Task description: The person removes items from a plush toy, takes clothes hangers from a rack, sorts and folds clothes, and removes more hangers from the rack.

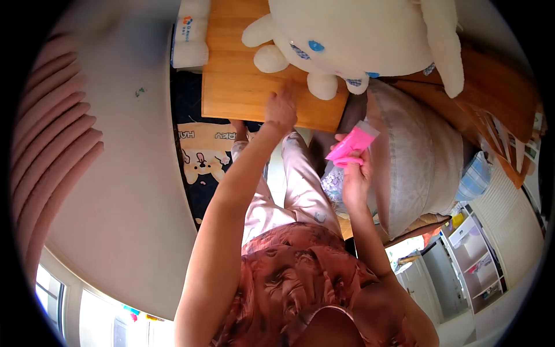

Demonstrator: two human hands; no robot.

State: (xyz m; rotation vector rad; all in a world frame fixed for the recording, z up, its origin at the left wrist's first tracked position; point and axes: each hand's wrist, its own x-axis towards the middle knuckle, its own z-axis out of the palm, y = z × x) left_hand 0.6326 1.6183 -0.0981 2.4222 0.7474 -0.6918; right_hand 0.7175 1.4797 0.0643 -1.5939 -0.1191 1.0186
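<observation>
My left hand (281, 110) is over the near edge of a wooden tabletop (237, 87). Its fingers are blurred, and I cannot make out whether they hold anything. To the right, past the tabletop's corner, my right hand (357, 173) is closed on a bright pink packet (355, 141) with a clear end. A pink loop shows by the fingers. The packet is tilted, its clear end up and to the right.
A large white plush toy (358, 34) sits on the far side of the tabletop. At its left lies a white package (191, 37). A grey cushion (413, 156) stands at the right, and a patterned mat (202, 150) lies below the table.
</observation>
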